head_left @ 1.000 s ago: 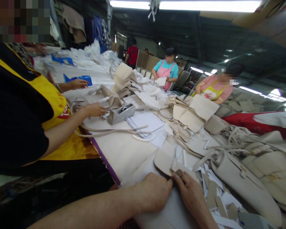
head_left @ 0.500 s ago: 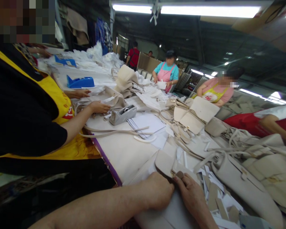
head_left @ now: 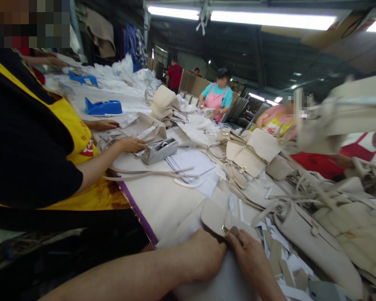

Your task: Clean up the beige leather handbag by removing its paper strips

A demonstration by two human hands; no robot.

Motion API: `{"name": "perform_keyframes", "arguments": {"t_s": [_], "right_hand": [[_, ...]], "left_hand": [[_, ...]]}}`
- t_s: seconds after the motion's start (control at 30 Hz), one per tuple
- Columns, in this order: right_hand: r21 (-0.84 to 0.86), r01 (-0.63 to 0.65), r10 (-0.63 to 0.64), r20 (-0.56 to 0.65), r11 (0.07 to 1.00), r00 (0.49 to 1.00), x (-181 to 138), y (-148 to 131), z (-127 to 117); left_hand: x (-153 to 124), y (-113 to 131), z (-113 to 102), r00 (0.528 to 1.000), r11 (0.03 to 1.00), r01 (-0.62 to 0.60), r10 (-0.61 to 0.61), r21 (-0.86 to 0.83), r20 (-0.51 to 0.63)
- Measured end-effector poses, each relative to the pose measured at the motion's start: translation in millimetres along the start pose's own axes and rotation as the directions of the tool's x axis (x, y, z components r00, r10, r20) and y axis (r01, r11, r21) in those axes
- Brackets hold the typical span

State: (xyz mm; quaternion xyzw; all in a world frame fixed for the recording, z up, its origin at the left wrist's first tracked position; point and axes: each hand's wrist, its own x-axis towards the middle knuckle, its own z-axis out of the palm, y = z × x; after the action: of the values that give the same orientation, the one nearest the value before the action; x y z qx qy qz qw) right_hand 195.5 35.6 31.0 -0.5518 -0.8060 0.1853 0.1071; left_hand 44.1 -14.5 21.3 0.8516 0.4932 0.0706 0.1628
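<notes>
My left hand point(head_left: 203, 255) and my right hand point(head_left: 249, 253) meet at the bottom middle of the view, both closed on a cream leather bag flap point(head_left: 213, 216) with a small metal clasp. The left fingers curl under the flap's near edge. My right thumb and fingers pinch the flap beside the clasp. The flap belongs to a pale bag lying flat on the long white table point(head_left: 158, 196).
A person in a yellow apron point(head_left: 72, 138) sits close on my left, a hand by a grey tape dispenser point(head_left: 159, 150). Cream bags point(head_left: 313, 242), straps and paper scraps crowd the right. A blurred bag point(head_left: 335, 113) is raised at right. Other workers sit across the table.
My hands have hardly moved on the flap. At the right, a person has lifted a cream bag into view, blurred by motion. The view has shifted slightly.
</notes>
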Motion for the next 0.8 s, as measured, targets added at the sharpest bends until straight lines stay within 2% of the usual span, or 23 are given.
{"name": "perform_keyframes", "arguments": {"t_s": [0.13,0.27,0.43,0.57,0.8], "right_hand": [[-0.048,0.019,-0.018,0.008,0.999,1.0,-5.3,-1.9,10.3],[-0.153,0.094,-0.092,0.016,0.984,0.996,-13.5,-0.8,19.0],[-0.302,0.152,-0.168,-0.029,0.941,0.985,-20.2,-1.6,26.7],[-0.382,0.172,-0.194,-0.018,0.908,0.981,-21.1,-3.4,29.0],[-0.518,0.193,-0.217,0.014,0.834,0.976,-25.2,-11.0,32.6]], "left_hand": [[-0.8,-0.9,5.9,0.999,1.0,-0.007,0.007,0.011,-0.045],[-4.4,-0.6,7.7,1.0,0.999,-0.017,0.017,0.035,-0.018],[-20.3,1.4,6.7,0.999,0.997,-0.032,0.035,0.076,-0.03],[-32.0,0.3,9.3,0.999,0.998,-0.016,0.019,0.067,-0.036],[-34.4,-0.8,14.6,0.999,0.999,-0.013,0.014,0.039,-0.031]]}}
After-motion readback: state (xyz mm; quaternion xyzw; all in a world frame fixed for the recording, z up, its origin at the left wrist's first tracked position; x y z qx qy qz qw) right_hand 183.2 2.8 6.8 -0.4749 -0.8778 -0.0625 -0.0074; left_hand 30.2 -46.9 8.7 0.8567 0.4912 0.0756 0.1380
